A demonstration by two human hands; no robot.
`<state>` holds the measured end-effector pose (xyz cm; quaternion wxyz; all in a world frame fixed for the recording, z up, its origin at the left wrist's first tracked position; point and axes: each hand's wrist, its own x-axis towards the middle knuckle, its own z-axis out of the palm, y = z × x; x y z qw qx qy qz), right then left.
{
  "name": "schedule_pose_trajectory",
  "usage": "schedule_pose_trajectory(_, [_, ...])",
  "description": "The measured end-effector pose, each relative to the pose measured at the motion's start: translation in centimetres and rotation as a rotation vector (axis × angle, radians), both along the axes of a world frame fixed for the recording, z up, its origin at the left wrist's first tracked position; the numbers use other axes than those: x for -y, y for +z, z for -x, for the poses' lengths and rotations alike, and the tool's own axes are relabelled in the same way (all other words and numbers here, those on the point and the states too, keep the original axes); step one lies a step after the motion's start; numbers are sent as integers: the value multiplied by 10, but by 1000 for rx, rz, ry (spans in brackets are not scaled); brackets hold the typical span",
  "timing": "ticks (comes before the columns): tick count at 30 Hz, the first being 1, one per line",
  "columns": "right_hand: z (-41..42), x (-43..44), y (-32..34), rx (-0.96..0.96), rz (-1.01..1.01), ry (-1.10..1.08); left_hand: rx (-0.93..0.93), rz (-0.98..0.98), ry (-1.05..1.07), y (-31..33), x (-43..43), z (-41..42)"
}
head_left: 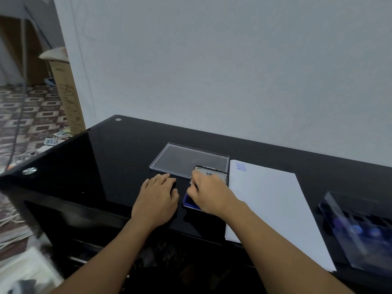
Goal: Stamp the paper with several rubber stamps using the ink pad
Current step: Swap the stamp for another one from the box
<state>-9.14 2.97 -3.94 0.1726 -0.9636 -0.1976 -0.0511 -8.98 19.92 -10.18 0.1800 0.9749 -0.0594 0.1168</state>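
The ink pad point(186, 200) lies on the black table just left of the paper, with a strip of its blue pad showing. Its silver lid point(212, 172) is tilted up at the far side. My right hand point(209, 195) covers the pad, and its curled fingers grip the lid's left edge. My left hand point(158, 197) rests on the table beside the pad, fingers bent over a small black stamp point(174, 187) that is mostly hidden. The white paper point(271, 206) carries three blue "AMENDED" prints point(241, 167) in its far left corner.
A clear plastic tray point(169, 156) lies flat behind the ink pad. A clear box point(343, 234) holding several stamps stands blurred at the table's right edge. The wall runs close behind the table point(101, 166). Left of the table are cardboard boxes and cables on the floor.
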Motion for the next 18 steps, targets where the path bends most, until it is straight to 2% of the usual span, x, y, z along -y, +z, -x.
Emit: schedule_pose_trajectory(18, [3, 0, 0, 34, 12, 5, 2, -3, 1, 1, 1, 1])
